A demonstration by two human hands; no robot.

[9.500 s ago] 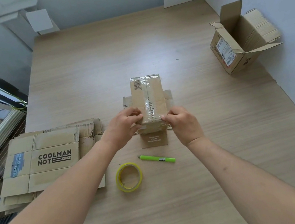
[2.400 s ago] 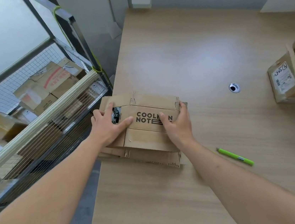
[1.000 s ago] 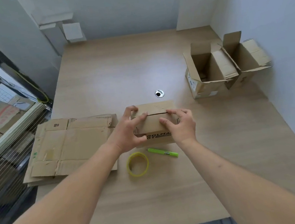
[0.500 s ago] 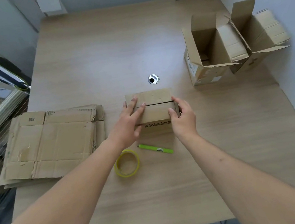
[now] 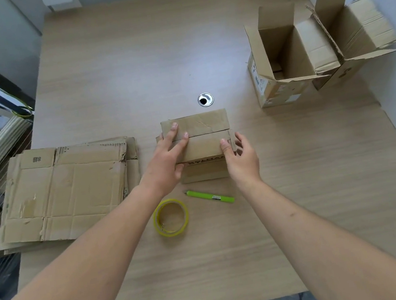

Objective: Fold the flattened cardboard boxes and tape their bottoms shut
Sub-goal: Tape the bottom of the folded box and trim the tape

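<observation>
A person stands a small brown corrugated cardboard box (image 5: 197, 140) upside down at the middle of the pale wood-grain tabletop (image 5: 228, 245), its two long bottom flaps folded together so that their edges meet in a seam running left to right. The left hand (image 5: 168, 158) lies flat across the left end of the flaps, its straight fingers (image 5: 173, 134) pressing them down over the seam, while the right hand (image 5: 240, 159) grips the right end, thumb on the near flap and curled fingers round the short side flap. The box looks light and hollow, stiff along its walls but springy at the creases, so the flaps will likely lift once pressure comes off; the safest hold seems to be flat on the flaps beside the seam, or on the firm side walls, rather than on the thin, bendable flap edges. Just near of the box lie a bright green utility knife (image 5: 210, 197) and, to its left, a yellow roll of clear tape (image 5: 171, 217), both within easy reach for sealing. A stack of flattened brown cardboard boxes (image 5: 67, 190) waits at the left edge of the tabletop, and two opened cardboard boxes (image 5: 309, 46) with raised flaps stand at the far right against the white wall. A round metal cable grommet (image 5: 205, 99) sits just beyond the box.
</observation>
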